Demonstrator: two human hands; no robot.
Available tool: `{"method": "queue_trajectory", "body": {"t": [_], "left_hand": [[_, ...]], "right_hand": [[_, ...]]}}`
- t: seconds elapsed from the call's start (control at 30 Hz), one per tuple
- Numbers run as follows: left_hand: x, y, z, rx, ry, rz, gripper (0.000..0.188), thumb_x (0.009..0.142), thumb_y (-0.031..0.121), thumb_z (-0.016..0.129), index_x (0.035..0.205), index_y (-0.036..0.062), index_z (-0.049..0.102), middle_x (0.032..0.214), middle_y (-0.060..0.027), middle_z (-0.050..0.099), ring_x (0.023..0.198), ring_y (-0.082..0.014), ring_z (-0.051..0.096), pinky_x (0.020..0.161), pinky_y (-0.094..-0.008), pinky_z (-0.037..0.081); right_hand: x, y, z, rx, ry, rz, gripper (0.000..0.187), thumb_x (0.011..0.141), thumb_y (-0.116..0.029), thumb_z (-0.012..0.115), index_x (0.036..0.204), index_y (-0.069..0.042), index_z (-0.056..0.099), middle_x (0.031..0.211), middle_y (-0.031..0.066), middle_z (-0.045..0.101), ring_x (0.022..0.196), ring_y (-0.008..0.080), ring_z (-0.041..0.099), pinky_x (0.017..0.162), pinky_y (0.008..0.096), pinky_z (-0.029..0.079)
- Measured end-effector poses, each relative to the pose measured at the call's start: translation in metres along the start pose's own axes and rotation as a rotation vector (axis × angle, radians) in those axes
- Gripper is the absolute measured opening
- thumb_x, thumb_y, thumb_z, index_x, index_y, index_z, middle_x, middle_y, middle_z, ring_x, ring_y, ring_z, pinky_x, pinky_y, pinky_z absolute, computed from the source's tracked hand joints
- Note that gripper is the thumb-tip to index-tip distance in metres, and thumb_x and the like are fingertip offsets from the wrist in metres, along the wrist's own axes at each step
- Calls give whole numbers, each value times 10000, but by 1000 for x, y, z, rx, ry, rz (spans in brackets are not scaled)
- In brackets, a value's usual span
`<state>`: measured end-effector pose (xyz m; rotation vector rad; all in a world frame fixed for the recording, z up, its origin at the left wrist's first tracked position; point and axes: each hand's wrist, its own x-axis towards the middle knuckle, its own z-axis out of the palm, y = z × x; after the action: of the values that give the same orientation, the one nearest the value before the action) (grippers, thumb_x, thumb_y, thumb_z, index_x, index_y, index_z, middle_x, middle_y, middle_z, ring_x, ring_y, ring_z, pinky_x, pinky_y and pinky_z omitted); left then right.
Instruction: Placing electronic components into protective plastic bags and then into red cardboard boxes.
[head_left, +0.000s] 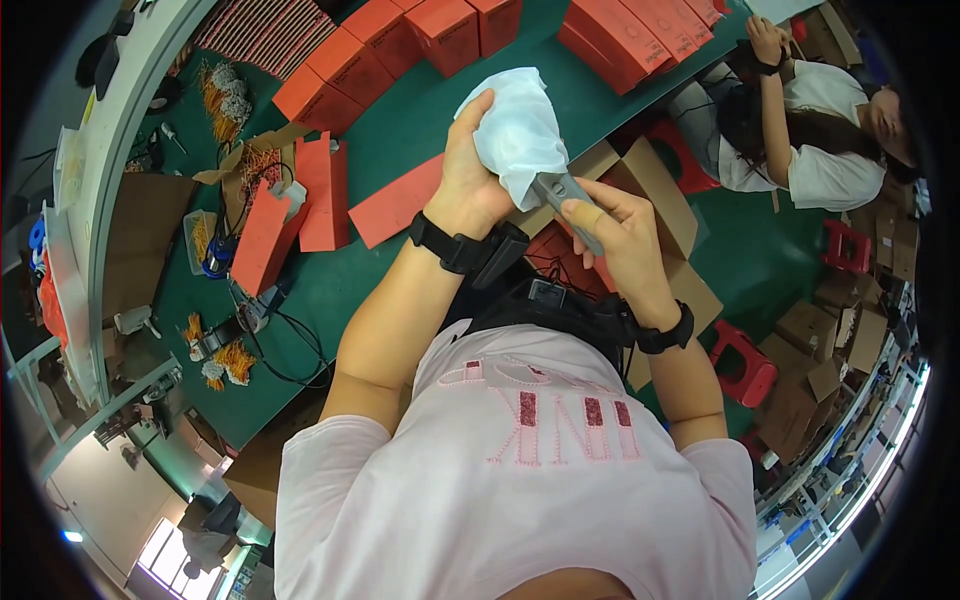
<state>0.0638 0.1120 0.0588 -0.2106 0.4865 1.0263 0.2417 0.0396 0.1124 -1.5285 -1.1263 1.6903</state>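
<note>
My left hand [466, 175] is wrapped round a bulky object covered in thin white wrapping [518, 125], held up over the front edge of the green table. From the wrapping's lower end sticks out a grey handle-like part [568, 200]. My right hand [628, 235] grips that grey part between thumb and fingers. The wrapping hides the rest of the object. On the table, close to my left wrist, lies a flat red box piece [400, 202]. An open red box [268, 235] and another red box [322, 195] stand further left.
Red boxes [350, 65] line the table's [400, 125] far side, with more red boxes [630, 40] at far right. Cables, orange-wired bundles [225, 100] and a plastic tub [200, 240] lie left. An open carton [655, 200] is beside my right arm. A person [800, 130] sits at right near red stools [742, 365].
</note>
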Motion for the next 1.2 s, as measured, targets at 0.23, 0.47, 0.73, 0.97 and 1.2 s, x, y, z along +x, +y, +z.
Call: {"method": "queue_trajectory", "body": {"t": [0.23, 0.47, 0.73, 0.97, 1.2], "left_hand": [[-3, 15, -1, -248, -146, -173, 471, 1035, 374, 362, 1301, 22, 527, 1152, -185, 616, 1002, -345, 608, 885, -499, 521], [-6, 16, 3, -347, -125, -205, 531, 1044, 387, 287, 1301, -14, 520, 1188, -218, 587, 1040, -376, 585, 935, -526, 500], [-7, 21, 9, -353, -146, -211, 498, 1040, 340, 291, 1321, -9, 509, 1224, -237, 576, 1078, -408, 569, 978, -586, 465], [-3, 25, 0, -244, -45, -23, 480, 1043, 311, 354, 1352, -24, 505, 1317, -235, 570, 1181, -403, 567, 1069, -582, 417], [-35, 0, 40, 19, 86, 239, 537, 1061, 424, 298, 1376, 28, 478, 1338, -154, 584, 1223, -327, 575, 1057, -498, 462]], "right_hand": [[-12, -1, 15, 169, 19, -113, 463, 915, -120, 683, 1314, 71, 548, 854, 70, 650, 609, 46, 548, 516, 191, 424], [-17, -13, 10, 160, -33, -80, 515, 920, -81, 674, 1370, 75, 479, 1010, 107, 648, 701, 67, 569, 583, 200, 452], [-26, -21, 20, 109, 13, -200, 563, 910, -48, 697, 1410, 73, 469, 1187, 124, 606, 954, 113, 607, 800, 258, 524], [-30, -24, 19, 13, 111, -311, 520, 918, -50, 656, 1400, 50, 488, 1166, 128, 616, 842, 122, 632, 774, 260, 541], [-30, -15, 9, 127, 99, -319, 465, 905, 48, 629, 1339, 41, 463, 1180, 103, 577, 1070, 131, 569, 877, 270, 511]]}}
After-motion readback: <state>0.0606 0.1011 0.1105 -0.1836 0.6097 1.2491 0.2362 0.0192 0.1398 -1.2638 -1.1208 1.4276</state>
